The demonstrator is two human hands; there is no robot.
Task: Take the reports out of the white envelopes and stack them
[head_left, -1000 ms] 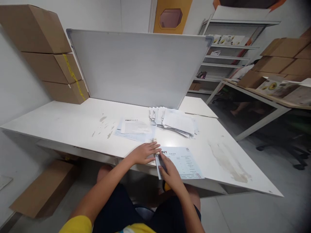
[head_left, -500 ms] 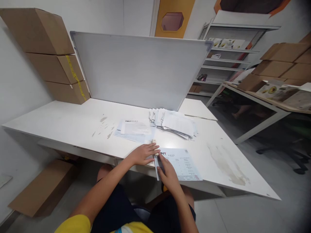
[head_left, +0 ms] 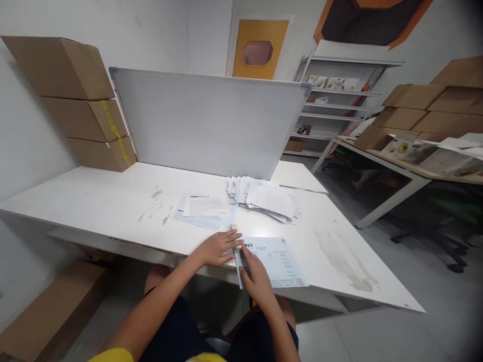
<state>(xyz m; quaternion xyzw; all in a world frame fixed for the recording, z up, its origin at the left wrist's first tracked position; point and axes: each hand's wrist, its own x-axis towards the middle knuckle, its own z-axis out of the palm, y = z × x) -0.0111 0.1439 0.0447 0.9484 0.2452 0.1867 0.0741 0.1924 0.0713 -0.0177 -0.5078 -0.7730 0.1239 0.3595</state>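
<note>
A printed pale-blue sheet lies at the table's front edge, its left end under my right hand. The fingers of that hand press along this edge, thumb apart and low on the sheet. At the sheet's upper left corner is a small cream-coloured stapler, mostly covered by my hands. My left hand is laid over it from the left, fingers across its top and thumb below. Farther back are loose printed sheets and, right of them, a fanned stack of papers.
A whiteboard stands along the back of the white table. Cardboard boxes are stacked at its left end, and another box is on the floor. Right are a metal shelf and a second table bearing boxes.
The camera view has tilted up and turned slightly right, so everything has shifted a little. Both hands keep nearly the same places on the stapler and the sheet.
</note>
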